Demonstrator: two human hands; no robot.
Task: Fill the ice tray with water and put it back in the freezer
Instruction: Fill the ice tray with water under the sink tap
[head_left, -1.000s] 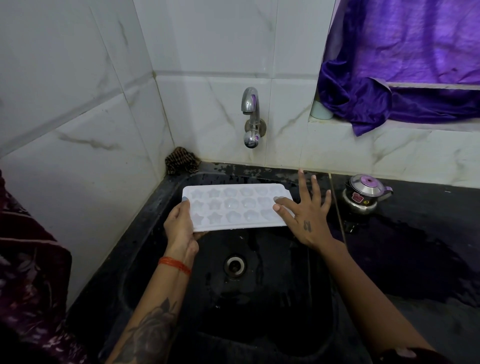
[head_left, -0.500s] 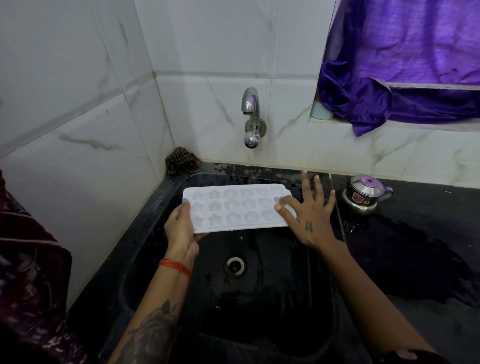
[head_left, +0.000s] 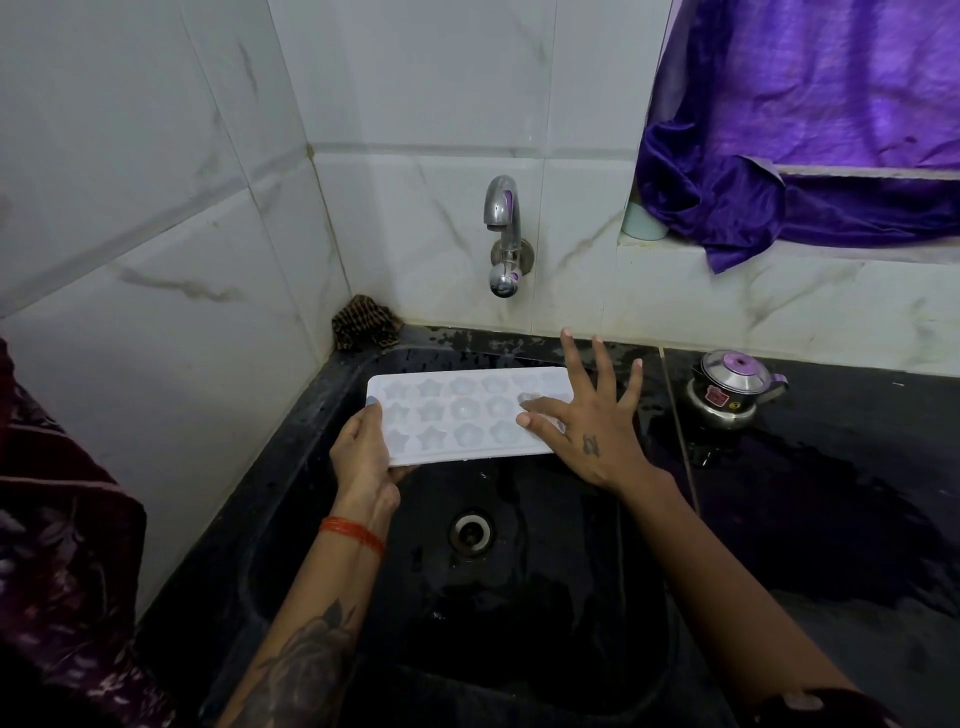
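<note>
White ice tray (head_left: 462, 415) held level over black sink (head_left: 519, 649), below and in front of wall tap (head_left: 503, 234). Left hand (head_left: 363, 457) gripping tray's left short end, thumb on top edge, fingers curled underneath. Right hand (head_left: 587, 415) spread wide, fingers straight, thumb and index resting on tray's right end; not clamped, just steadying. Star- and flower-shaped cells visible across tray; looks like water in them already, but hard to confirm given white-on-white and low light. No stream from tap. Sink basin wet, drain (head_left: 470, 530) beneath tray and nearer camera.

Progress, judged: tray at the water source, fill step either just done or about to start, cannot settle which. If cells are full, remaining work is carry to freezer and set inside; freezer not in view. If empty, tap needs opening first, right hand being the free one for that. Either way second half of task untouched.

Risk: one-hand grip at a short end plus a flat palm gives little tilt control; spill likely on lifting away from sink.

Other stuff: small steel kettle (head_left: 732, 395) with purple lid on dark wet tabletop (head_left: 831, 519) right of sink, well apart from tray. Patterned cloth (head_left: 366, 322) bunched in back-left corner. Purple fabric (head_left: 805, 130) draped over ledge top right. Red thread band (head_left: 353, 532) on left wrist.
</note>
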